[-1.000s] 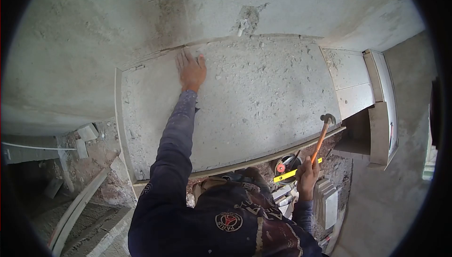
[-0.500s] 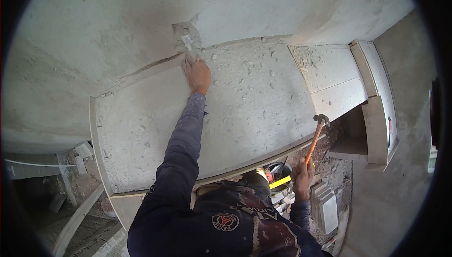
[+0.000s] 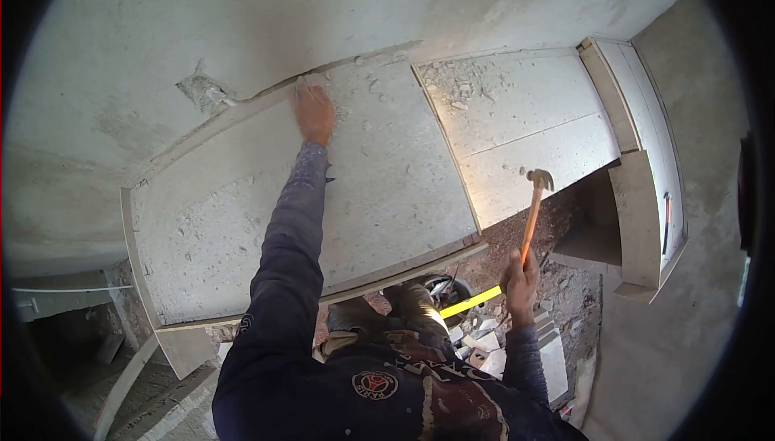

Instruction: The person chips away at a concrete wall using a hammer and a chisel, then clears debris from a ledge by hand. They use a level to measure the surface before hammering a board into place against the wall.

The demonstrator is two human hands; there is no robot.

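Observation:
My left hand (image 3: 315, 111) rests on the grey slab (image 3: 379, 174) close to the wall, with its fingers stretched towards the back edge and nothing visible in them. To its left, a white pipe end (image 3: 218, 95) shows in a rough hole (image 3: 196, 86) in the wall. My right hand (image 3: 521, 286) is wrapped around the orange handle of a claw hammer (image 3: 533, 215), held upright off the slab's front right, its head at the top. Loose crumbs (image 3: 373, 84) lie on the slab near my left hand.
A pale panel (image 3: 533, 126) with rubble (image 3: 468, 86) adjoins the slab on the right. Beyond it, a raised box-like ledge (image 3: 638, 215) carries a thin dark tool (image 3: 667, 223). Below are a yellow bar (image 3: 471, 302), a bucket and broken tiles (image 3: 484, 344).
The view has shifted right. My left hand has moved right along the wall, away from the hole and pipe end. The hammer remains in my right hand.

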